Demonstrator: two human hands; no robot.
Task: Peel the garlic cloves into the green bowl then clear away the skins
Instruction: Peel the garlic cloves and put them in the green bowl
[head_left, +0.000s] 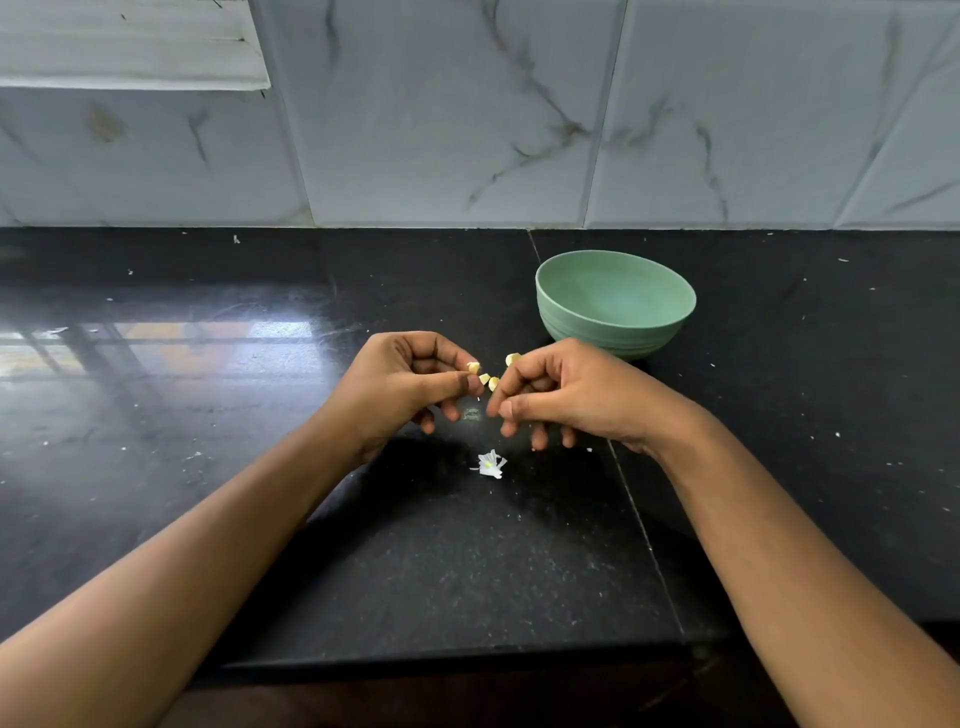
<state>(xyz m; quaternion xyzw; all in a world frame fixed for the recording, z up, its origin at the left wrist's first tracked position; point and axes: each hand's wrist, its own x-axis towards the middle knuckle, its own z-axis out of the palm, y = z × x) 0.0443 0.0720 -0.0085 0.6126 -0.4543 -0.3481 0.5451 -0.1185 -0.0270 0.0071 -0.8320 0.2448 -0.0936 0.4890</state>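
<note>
Skins (490, 464) on counter (208, 415) before left hand (410, 384), right hand (566, 395); bowl (597, 332) behind right.

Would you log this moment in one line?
left hand: pinches garlic cloves; right hand: pinches clove; green bowl: looks empty; skins: on counter

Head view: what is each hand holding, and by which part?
Left hand pinches a garlic clove by one end; right hand pinches a second clove likewise. Middle pieces: holder unclear.
</note>
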